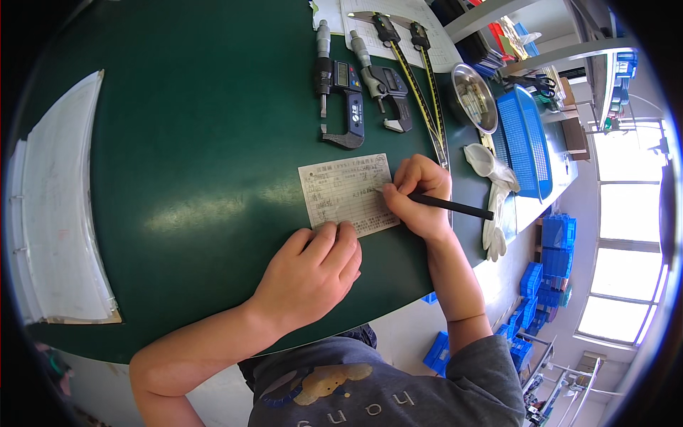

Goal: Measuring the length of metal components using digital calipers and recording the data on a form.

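A printed paper form (346,206) with handwritten entries lies on the dark green tabletop. My right hand (422,196) pinches a black pen (455,206), its tip at the right part of the form. At the form's lower edge rests my left hand (313,267), fingers slightly bent and a little apart, fingertips on the paper; its palm is hidden. Beyond the form lie a digital micrometer (348,99) and a second micrometer (388,89). To their right are two digital calipers, one caliper (388,30) left of the other caliper (420,37), with their beams running toward my right hand.
A metal bowl (462,75) of small items stands at the right, near a blue basket (523,142) and white gloves (498,185). Papers (427,21) lie under the calipers. A binder of white sheets (60,206) lies far left. Blue bins (558,238) stand beyond the table.
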{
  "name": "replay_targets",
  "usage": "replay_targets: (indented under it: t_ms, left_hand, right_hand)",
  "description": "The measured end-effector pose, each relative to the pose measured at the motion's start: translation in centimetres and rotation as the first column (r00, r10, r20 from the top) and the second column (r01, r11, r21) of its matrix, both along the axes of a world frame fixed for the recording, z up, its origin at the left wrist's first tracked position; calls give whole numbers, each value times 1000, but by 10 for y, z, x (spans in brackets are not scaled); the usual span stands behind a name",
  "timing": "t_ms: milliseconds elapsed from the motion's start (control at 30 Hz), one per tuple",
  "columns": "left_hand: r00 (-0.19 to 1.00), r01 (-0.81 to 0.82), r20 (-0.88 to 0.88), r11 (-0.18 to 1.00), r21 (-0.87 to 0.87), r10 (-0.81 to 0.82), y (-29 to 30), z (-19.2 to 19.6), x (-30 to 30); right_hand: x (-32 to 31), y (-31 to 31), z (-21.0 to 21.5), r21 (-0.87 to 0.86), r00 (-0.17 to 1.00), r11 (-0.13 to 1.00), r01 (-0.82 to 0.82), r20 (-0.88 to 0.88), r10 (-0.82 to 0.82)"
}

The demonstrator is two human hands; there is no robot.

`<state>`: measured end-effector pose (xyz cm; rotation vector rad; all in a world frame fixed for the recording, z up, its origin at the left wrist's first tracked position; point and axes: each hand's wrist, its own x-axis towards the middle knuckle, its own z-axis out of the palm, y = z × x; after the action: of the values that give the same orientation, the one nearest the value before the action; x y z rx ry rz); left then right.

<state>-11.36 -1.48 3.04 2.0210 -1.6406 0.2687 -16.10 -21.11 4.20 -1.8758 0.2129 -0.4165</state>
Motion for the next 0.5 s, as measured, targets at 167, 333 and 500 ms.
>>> replay_targets:
  t_ms: [167, 333, 500]
  left_hand:
    - [1000, 9, -15, 1000, 5, -9, 0, 0, 0]
    - [1000, 15, -24, 1000, 26, -14, 1, 2, 0]
    - [1000, 15, 0, 1000, 6, -15, 0, 0, 0]
  right_hand:
    - [-1, 0, 0, -108, 1000, 994, 16, 7, -16]
    - [1, -8, 1, 1, 982, 989, 147, 121, -146]
    - [4, -7, 5, 117, 952, 963, 242, 162, -259]
